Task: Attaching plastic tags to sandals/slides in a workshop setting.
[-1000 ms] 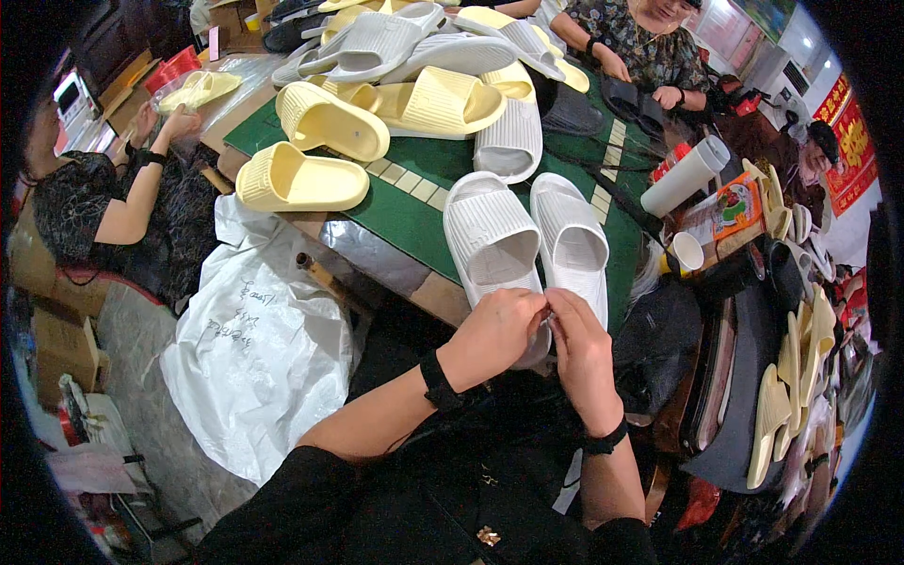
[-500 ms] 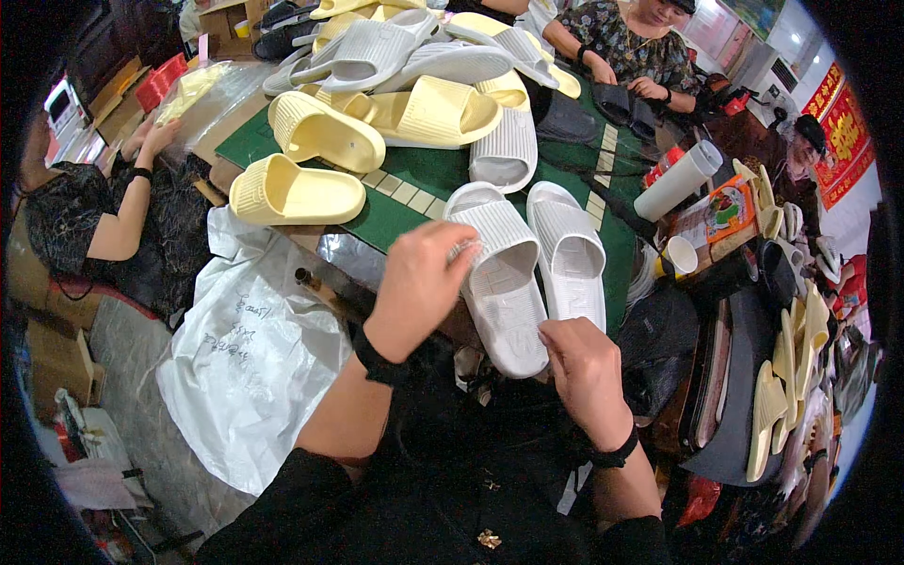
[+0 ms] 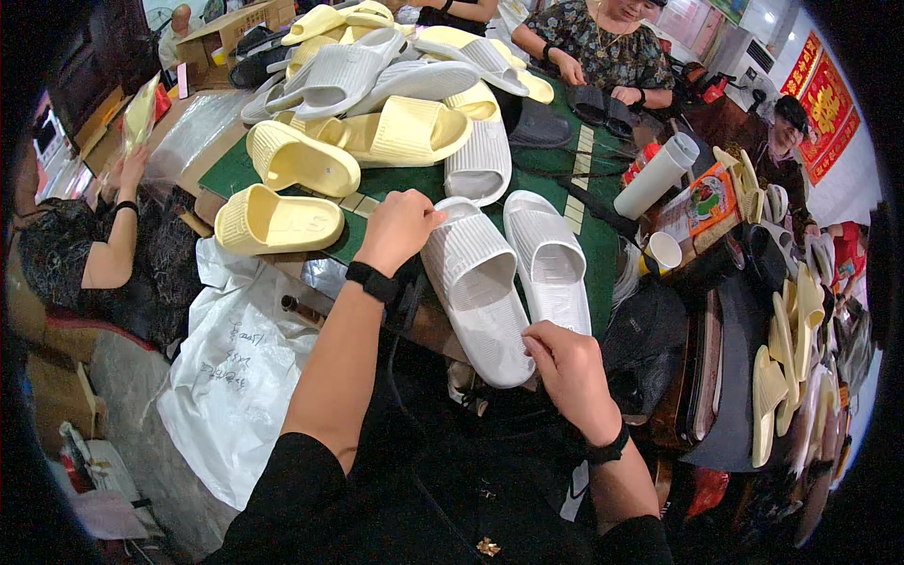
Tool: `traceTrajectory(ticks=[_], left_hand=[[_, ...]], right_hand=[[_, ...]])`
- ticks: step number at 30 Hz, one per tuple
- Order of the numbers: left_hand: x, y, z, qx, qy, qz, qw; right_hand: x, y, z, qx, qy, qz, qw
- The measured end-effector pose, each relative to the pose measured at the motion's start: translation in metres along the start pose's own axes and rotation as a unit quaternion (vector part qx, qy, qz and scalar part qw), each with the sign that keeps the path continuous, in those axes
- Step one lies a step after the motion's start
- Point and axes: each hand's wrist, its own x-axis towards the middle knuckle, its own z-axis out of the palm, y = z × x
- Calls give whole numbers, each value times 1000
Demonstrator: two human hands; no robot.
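Observation:
A pair of grey ribbed slide sandals lies side by side at the table's near edge, toes pointing away from me. The left grey slide (image 3: 476, 306) has its heel jutting over the edge. My right hand (image 3: 570, 372) pinches the rim of that heel between thumb and fingers. By the same slide's toe, my left hand (image 3: 400, 231) is closed, fingertips pressed together. What it pinches, if anything, is hidden. The right grey slide (image 3: 557, 282) rests beside its mate, untouched by the left hand. Two yellow slides, one of them the nearest yellow slide (image 3: 278, 221), lie left of my left hand.
A heap of grey and yellow slides (image 3: 348, 80) covers the far table. A white bottle (image 3: 657, 176) and a paper cup (image 3: 662, 251) stand right. A white plastic sack (image 3: 240, 377) hangs at left. One co-worker (image 3: 603, 56) handles black slides; another (image 3: 113, 235) sits left.
My left hand has moved up from the strap's side to the slide's toe. My right hand stays at the heel. The left co-worker has lifted a yellow item in clear wrapping.

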Motion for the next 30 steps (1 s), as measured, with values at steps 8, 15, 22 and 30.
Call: traceTrajectory(ticks=[8,15,22,30], left_hand=[[27,0,7,35,-83,-52,995],[39,21,10,100,-127,-109,981],[51,18,28,105,-145,-111,978],[63,25,29,-10,-52,9,999]], right_hand=[[46,40,-6,47,-14,-11,999],[73,73,-6,-21,3,-77,997],[77,83,-6,-34,24,-99,994],[76,88,-6,-55,13,-107,993]])
